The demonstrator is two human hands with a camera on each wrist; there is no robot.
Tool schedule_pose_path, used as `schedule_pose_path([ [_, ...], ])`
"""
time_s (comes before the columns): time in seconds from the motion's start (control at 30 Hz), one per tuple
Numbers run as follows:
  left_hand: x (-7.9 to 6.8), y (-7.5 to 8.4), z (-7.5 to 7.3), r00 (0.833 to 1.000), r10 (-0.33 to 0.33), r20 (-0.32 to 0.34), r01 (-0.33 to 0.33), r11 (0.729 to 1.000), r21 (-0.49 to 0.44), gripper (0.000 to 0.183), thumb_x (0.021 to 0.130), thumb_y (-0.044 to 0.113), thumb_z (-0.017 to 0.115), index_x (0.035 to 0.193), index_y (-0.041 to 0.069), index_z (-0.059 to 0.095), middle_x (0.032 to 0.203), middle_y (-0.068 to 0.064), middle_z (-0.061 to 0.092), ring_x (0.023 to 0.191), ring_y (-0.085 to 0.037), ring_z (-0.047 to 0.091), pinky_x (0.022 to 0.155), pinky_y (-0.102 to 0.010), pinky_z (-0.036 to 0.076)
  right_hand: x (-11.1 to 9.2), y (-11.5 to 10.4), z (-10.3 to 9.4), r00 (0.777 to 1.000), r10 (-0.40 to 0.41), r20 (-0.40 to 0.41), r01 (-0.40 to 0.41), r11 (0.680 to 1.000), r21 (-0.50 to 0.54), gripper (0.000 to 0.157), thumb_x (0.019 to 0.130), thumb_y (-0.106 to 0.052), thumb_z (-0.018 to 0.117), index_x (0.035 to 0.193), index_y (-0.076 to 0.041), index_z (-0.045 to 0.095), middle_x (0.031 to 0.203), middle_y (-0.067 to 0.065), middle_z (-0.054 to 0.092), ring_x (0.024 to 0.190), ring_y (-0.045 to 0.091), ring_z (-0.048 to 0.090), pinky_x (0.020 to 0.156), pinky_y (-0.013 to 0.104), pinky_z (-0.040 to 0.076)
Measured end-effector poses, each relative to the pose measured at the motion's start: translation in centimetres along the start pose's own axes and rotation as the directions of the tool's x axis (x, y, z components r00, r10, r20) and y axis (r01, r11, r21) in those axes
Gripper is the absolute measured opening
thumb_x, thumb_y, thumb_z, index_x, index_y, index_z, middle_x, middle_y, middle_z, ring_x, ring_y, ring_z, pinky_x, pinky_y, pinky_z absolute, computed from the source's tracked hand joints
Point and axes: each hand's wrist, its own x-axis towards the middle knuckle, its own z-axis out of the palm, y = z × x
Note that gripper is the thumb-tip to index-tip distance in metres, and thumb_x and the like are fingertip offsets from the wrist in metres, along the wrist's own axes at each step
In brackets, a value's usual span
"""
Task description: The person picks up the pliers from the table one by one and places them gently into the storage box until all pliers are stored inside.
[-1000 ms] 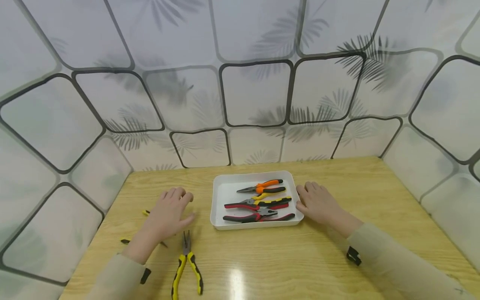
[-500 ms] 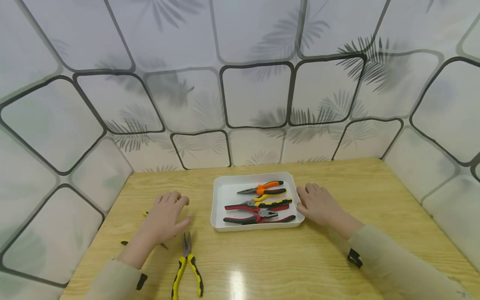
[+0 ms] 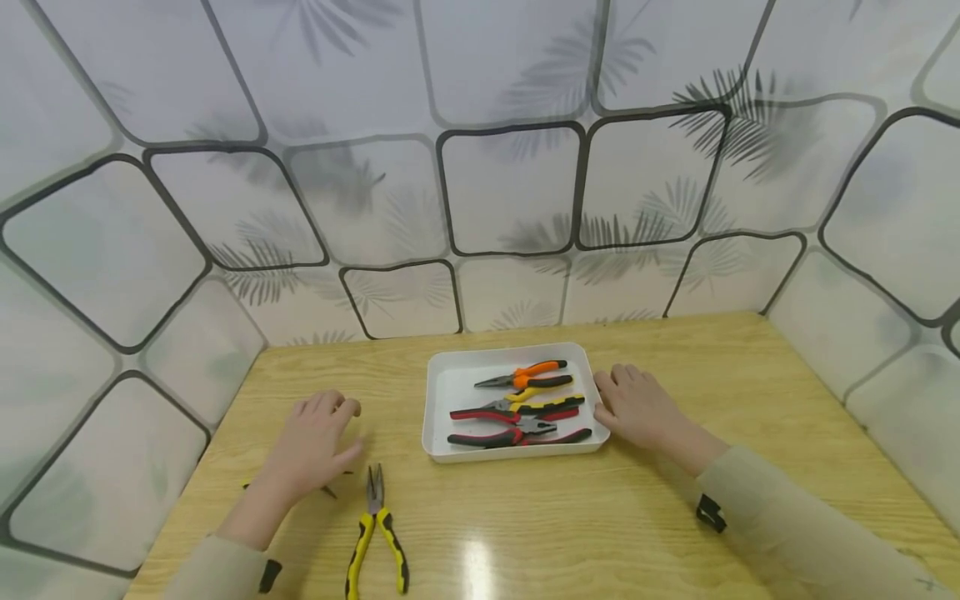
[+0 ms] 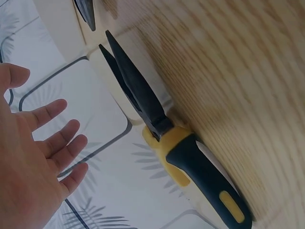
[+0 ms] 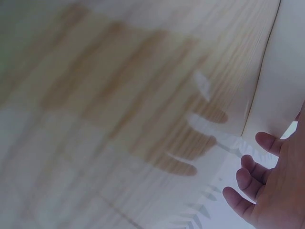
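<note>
My left hand [image 3: 311, 446] hovers over the left of the table, fingers spread and loosely bent, holding nothing. Just right of it in the head view, long-nose pliers [image 3: 375, 497] with yellow-black handles lie with jaws parted. Other pliers are mostly hidden beneath the hand; one tip [image 3: 328, 492] shows. In the left wrist view, yellow-and-black pliers [image 4: 188, 152] lie beyond the spread fingers. My right hand [image 3: 641, 408] rests at the right side of a white tray [image 3: 453, 375], its relaxed fingertips and thumb against the rim.
Inside the tray lie orange-black long-nose pliers [image 3: 522, 378], yellow-black pliers [image 3: 551, 407] and red-black pliers [image 3: 487, 437], with another red-handled tool [image 3: 480, 413] overlapping them. Patterned panels [image 3: 510, 192] close off the table's back and sides.
My left hand has drifted left and slightly nearer to me, now covering a yellow handle tip that showed earlier. The right hand and the tray have stayed put.
</note>
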Motion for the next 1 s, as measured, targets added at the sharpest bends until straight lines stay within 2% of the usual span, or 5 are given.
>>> schedule_pose_path([
  [0.3, -1.0, -0.7, 0.0, 1.0, -0.031, 0.001, 0.031, 0.999, 0.018, 0.03, 0.095, 0.029, 0.071, 0.118, 0.01, 0.064, 0.116, -0.016, 0.063, 0.113, -0.041, 0.061, 0.099, -0.063, 0.045, -0.1, -0.2, -0.1, 1.0, 0.006, 0.0, -0.006, 1.0, 0.002, 0.018, 0.097, -0.026, 0.059, 0.099, -0.01, 0.051, 0.084, 0.005, 0.042, 0.073, 0.02, 0.037, 0.063, 0.032, 0.031],
  [0.6, -1.9, -1.8, 0.1, 0.999, -0.047, -0.004, 0.047, 0.999, -0.011, 0.032, 0.095, 0.028, 0.071, 0.119, 0.008, 0.064, 0.116, -0.016, 0.063, 0.112, -0.04, 0.061, 0.098, -0.064, 0.045, -0.3, -0.5, 0.0, 1.0, 0.015, 0.012, -0.015, 1.0, 0.002, 0.018, 0.097, -0.026, 0.058, 0.101, -0.01, 0.051, 0.086, 0.005, 0.042, 0.075, 0.02, 0.037, 0.065, 0.033, 0.031],
  [1.0, -2.8, -3.1, 0.7, 0.997, -0.079, -0.005, 0.079, 0.997, 0.001, 0.033, 0.095, 0.03, 0.068, 0.119, 0.007, 0.064, 0.116, -0.017, 0.063, 0.111, -0.042, 0.06, 0.095, -0.063, 0.044, -0.6, -0.6, 0.3, 1.0, 0.029, 0.002, -0.029, 1.0, -0.002, 0.018, 0.097, -0.026, 0.058, 0.1, -0.01, 0.052, 0.085, 0.006, 0.043, 0.075, 0.021, 0.039, 0.064, 0.034, 0.032],
])
